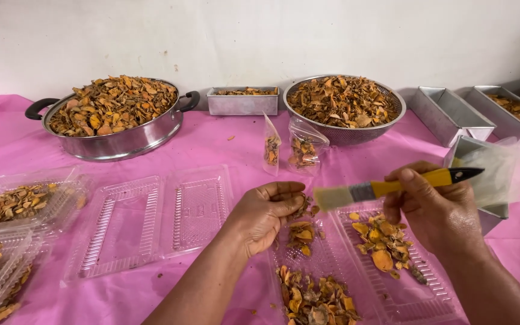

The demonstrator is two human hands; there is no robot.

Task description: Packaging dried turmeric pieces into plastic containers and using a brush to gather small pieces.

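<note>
My left hand (264,213) is cupped palm-up around a few dried orange-brown slices, held above an open clear plastic clamshell tray (356,283). My right hand (437,210) grips a small paintbrush (386,189) with a yellow handle and black tip; its bristles point left toward my left hand. Loose dried slices (383,244) lie in the tray's right half, and another heap (317,298) lies in its left half near the front.
A second open clamshell (151,219) lies to the left, with filled trays (16,207) at the far left. Behind stand a full handled pan (115,111), a mesh bowl (344,102), small metal tins (242,101), two small bags (296,150) and a pink tablecloth (212,144).
</note>
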